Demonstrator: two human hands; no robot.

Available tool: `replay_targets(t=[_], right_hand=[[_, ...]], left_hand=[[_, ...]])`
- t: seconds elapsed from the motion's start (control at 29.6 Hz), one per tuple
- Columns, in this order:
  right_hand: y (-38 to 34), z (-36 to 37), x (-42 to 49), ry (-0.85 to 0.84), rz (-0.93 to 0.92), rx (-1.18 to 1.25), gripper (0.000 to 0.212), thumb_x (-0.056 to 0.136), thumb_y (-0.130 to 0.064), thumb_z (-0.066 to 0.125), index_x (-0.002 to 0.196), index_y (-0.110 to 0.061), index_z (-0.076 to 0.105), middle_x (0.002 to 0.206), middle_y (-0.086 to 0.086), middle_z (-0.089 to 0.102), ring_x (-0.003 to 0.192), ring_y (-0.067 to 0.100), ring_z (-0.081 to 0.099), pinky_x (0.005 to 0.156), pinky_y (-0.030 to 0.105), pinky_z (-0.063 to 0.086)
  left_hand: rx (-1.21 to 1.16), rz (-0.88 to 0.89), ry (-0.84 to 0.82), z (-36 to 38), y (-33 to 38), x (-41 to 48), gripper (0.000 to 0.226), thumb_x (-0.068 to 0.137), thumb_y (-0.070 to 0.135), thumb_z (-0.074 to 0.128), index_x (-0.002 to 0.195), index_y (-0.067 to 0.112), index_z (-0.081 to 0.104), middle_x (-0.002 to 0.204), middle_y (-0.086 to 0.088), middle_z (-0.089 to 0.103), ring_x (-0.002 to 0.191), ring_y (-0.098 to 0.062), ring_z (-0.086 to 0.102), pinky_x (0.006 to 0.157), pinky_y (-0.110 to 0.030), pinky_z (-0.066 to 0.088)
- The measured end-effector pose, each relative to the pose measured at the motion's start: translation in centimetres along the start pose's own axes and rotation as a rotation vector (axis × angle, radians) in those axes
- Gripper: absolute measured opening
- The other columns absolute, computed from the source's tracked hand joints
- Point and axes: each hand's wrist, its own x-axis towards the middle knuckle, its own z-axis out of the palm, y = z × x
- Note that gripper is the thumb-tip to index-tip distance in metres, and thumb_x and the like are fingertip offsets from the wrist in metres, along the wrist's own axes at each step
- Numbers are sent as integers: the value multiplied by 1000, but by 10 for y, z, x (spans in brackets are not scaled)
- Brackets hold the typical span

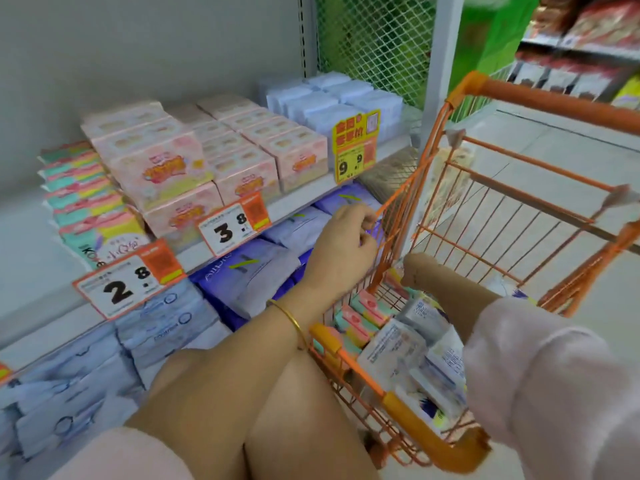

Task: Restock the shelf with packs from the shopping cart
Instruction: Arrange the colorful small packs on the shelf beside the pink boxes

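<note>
An orange wire shopping cart (540,98) stands to the right of the shelf. Inside lie pink-and-teal packs (362,318) and white and pale-blue packs (398,348). My left hand (346,242), with a gold bangle on its wrist, grips the thin orange rim wire on the cart's shelf side. My right hand (417,271) reaches down into the cart above the packs; its fingers are bent away from me and hidden. The upper shelf (304,199) holds pink boxes (162,168), teal-and-pink packs (86,202) and pale-blue packs (332,98).
The lower shelf carries purple packs (249,278) and light-blue packs (69,386). Price tags reading 2.8 (124,282), 3.8 (232,226) and 9.9 (353,157) hang from the shelf edge. A green mesh panel (374,39) and another stocked shelf (588,46) stand behind the cart.
</note>
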Motion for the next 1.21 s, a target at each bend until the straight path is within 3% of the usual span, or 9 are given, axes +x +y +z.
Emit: replay_targets(t=[0.17, 0.37, 0.64, 0.74, 0.78, 0.88, 1.05, 1.11, 1.21], right_hand=[[11, 45, 42, 79, 195, -1, 51, 91, -31, 53, 135, -11, 36, 133, 16, 48, 123, 34, 44, 95, 46, 43], [9, 50, 46, 198, 127, -24, 48, 90, -21, 55, 131, -8, 35, 131, 15, 47, 120, 34, 48, 96, 44, 44], [1, -4, 14, 115, 183, 231, 77, 86, -47, 56, 142, -8, 21, 132, 17, 38, 122, 35, 43, 98, 40, 41], [5, -51, -30, 101, 95, 484, 54, 89, -44, 56, 124, -8, 37, 75, 8, 43, 73, 24, 49, 68, 35, 41], [7, -60, -46, 85, 56, 646, 44, 89, -39, 57, 115, -8, 39, 70, 6, 40, 65, 21, 45, 62, 35, 41], [4, -78, -94, 51, -74, 1018, 37, 91, -32, 55, 113, -8, 38, 82, 7, 43, 71, 25, 54, 71, 42, 53], [-50, -93, -160, 74, -430, 1166, 16, 94, -26, 51, 95, -10, 55, 84, 5, 56, 62, 19, 62, 52, 34, 56], [-85, -96, -182, 83, -513, 1159, 13, 92, -24, 53, 90, -11, 56, 82, 8, 58, 61, 21, 63, 59, 39, 59], [-139, -96, -205, 88, -604, 1171, 30, 90, -26, 59, 106, -3, 51, 90, 12, 57, 70, 27, 64, 75, 52, 57]], left_hand=[[-22, -30, 7, -1, 2, 2, 32, 84, -4, 44, 111, 6, 56, 100, 2, 46, 87, -11, 48, 81, -23, 41], [-55, -53, -7, 1, 3, 0, 28, 84, -3, 45, 108, 9, 56, 100, 2, 49, 88, -11, 50, 82, -23, 43], [-46, -65, -15, 0, 6, -2, 26, 86, 0, 46, 108, 9, 57, 101, 1, 49, 87, -9, 48, 79, -17, 39], [-73, -76, -3, -3, 12, -4, 21, 91, 5, 46, 108, 12, 57, 105, -4, 54, 91, -17, 53, 82, -27, 45], [-90, -73, 7, -7, 14, -5, 20, 92, 7, 46, 109, 12, 56, 107, -5, 55, 93, -19, 53, 81, -29, 45], [-193, -111, 20, -35, 29, -5, 27, 91, 8, 52, 117, 14, 52, 111, -3, 52, 95, -16, 53, 77, -24, 42], [-288, -240, -194, -105, 51, -31, 60, 78, 5, 71, 125, 16, 35, 112, -1, 47, 92, -9, 56, 76, -21, 50], [-263, -236, -131, -133, 51, -44, 61, 75, 10, 76, 118, 20, 33, 106, 4, 47, 83, 0, 53, 63, -6, 46], [-122, -258, 47, -186, 42, -63, 63, 73, 19, 78, 114, 20, 30, 103, 8, 43, 87, -5, 50, 64, -7, 44]])
